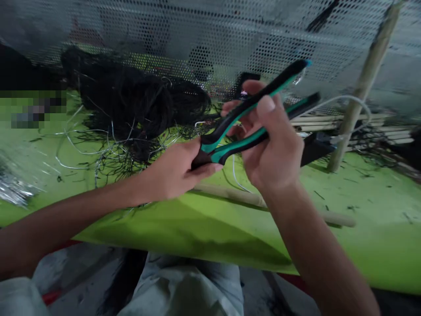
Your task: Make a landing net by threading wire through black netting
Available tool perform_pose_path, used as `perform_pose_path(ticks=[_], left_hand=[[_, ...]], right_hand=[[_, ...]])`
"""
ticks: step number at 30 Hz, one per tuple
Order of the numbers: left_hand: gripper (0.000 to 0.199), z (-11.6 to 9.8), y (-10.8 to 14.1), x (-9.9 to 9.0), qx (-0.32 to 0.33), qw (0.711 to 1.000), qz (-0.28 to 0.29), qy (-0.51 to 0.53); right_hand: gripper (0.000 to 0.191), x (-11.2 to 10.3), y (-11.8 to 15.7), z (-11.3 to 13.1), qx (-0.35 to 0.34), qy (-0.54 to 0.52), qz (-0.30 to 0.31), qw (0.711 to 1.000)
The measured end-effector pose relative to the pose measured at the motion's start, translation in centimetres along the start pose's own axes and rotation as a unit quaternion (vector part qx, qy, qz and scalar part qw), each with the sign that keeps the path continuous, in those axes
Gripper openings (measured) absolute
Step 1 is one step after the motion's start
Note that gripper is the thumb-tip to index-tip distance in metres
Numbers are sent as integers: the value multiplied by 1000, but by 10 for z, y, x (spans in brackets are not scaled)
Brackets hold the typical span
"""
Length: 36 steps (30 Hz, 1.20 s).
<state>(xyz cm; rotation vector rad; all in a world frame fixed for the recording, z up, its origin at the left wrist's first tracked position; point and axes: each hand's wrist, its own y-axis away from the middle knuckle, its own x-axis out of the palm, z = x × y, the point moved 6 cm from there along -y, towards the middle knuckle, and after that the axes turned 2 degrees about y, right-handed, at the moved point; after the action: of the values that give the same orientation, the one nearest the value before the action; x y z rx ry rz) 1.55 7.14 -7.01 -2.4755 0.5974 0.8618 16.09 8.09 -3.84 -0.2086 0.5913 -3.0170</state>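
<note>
Pliers (241,144) with black-and-teal handles are held up in front of the person, above the near part of a bright green tabletop (378,245), their head toward the left and their handles slanting up to the right. The left hand (173,171) is closed around the head, hiding the jaws, so whether these meet cannot be told. The right hand (276,142) is loosely wrapped about the handles, which stand spread apart, its thumb in front and its fingers behind the upper one. Beneath the hands, a pale wooden rod (230,193) lies along the tabletop, partly covered by the right forearm. Beyond the left hand sits a tangled heap of fine black strands (141,101), with thin silvery wire (74,167) looping out around its near side. Farther left is some shiny, crinkled material (15,188). To the right of the right hand, a wooden pole (365,87) leans at a slant near a bundle of slim pale sticks (322,119), and a thin white loop (353,98) passes by the pole. A perforated panel (263,26) stands across the back.
</note>
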Motion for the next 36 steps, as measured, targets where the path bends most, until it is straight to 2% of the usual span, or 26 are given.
perform_pose_path(ticks=[2,3,4,5,6,7,8,9,10,12,14,16,18,19,21,24,26,30,33,36], left_hand=[[28,-1,6,2,-21,999,26,42],[27,1,10,5,-44,995,56,74],[28,3,14,10,-70,987,91,109],[30,5,17,15,-99,976,131,145],[32,7,20,20,-125,962,165,179],[33,8,22,24,-148,948,193,206],[34,9,22,28,-167,936,214,223],[36,9,21,30,-183,927,229,234],[38,10,19,31,-196,920,241,241],[42,11,15,30,-205,912,264,237],[43,16,12,24,-199,920,271,201],[45,28,11,11,-171,947,233,137],[52,44,14,0,-113,977,172,50],[60,52,18,-1,-73,985,156,0],[78,67,29,8,10,982,160,-98],[81,87,44,31,83,963,178,-185],[73,93,47,41,95,959,180,-199],[62,94,45,44,87,961,178,-195],[61,91,43,42,86,961,179,-191],[61,91,44,41,87,963,175,-187]], right_hand=[[40,-27,7,4,-60,169,-63,982],[52,-42,14,11,-131,260,-101,951],[63,-52,21,21,-219,352,-121,902],[75,-54,30,29,-310,442,-98,836],[81,-51,35,29,-367,531,-21,763],[79,-46,37,20,-377,603,87,698],[74,-45,38,11,-365,643,179,649],[67,-45,36,2,-336,664,245,621],[61,-46,32,-5,-301,673,288,611],[51,-46,19,-14,-234,678,308,625],[41,-48,7,-25,-157,679,327,638],[33,-53,1,-34,-85,667,343,656],[31,-65,2,-41,-50,658,346,667],[31,-71,4,-42,-56,663,338,666],[30,-83,13,-43,-109,676,317,656],[31,-96,32,-47,-173,668,300,659],[31,-101,41,-51,-187,661,285,668],[21,-98,46,-58,-219,670,266,658],[36,-92,45,-62,-229,650,280,668],[35,-89,47,-68,-262,664,290,638]])
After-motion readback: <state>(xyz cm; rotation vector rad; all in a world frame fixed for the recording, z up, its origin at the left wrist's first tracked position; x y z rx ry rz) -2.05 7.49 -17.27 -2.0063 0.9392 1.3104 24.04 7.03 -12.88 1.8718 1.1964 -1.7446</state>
